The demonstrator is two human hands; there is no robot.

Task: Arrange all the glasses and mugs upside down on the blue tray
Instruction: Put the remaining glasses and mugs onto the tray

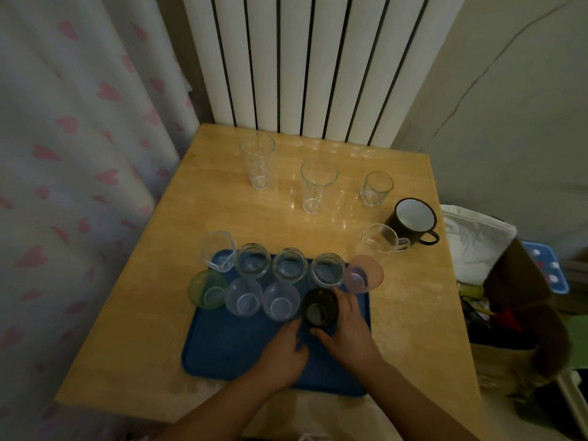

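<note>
Dark glass sits low centre on the blue tray; your right hand curls round it, left hand loose beside. Set it down snug against its neighbours.

Nine cups inverted on blue tray – dark glass frontmost; five upright behind.

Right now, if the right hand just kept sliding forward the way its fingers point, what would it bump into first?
The right hand grips the dark glass on the blue tray, fingers pointing away and slightly left. Straight on, it would probably meet the clear jar just behind first, though depth is hard to judge.
</note>
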